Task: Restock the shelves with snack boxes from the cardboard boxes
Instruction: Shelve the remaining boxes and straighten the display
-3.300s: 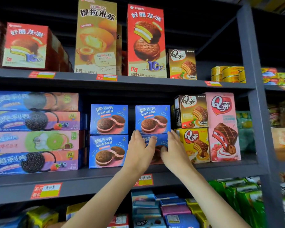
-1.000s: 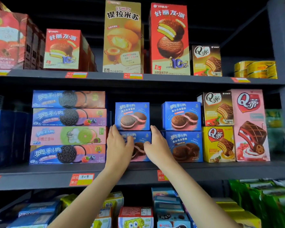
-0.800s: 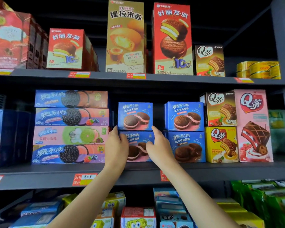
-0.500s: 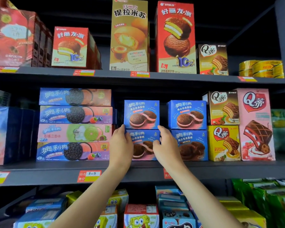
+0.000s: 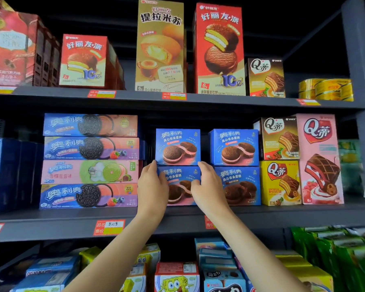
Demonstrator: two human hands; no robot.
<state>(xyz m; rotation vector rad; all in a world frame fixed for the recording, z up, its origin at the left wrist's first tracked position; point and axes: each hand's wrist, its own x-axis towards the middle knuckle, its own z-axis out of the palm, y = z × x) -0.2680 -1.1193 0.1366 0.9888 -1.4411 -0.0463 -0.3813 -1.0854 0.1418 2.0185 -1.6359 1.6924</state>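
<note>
Your left hand [image 5: 151, 187] and right hand [image 5: 207, 186] grip the sides of the lower blue cardboard cake box [image 5: 180, 182], which sits on the grey metal middle shelf [image 5: 282, 216] under an identical upper blue box [image 5: 178, 146].

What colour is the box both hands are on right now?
Blue, with chocolate sandwich cakes pictured; the lower box shows in the head view between the left hand and right hand.

Both hands [image 5: 178, 186] around lower blue box [image 5: 178, 182]
</note>
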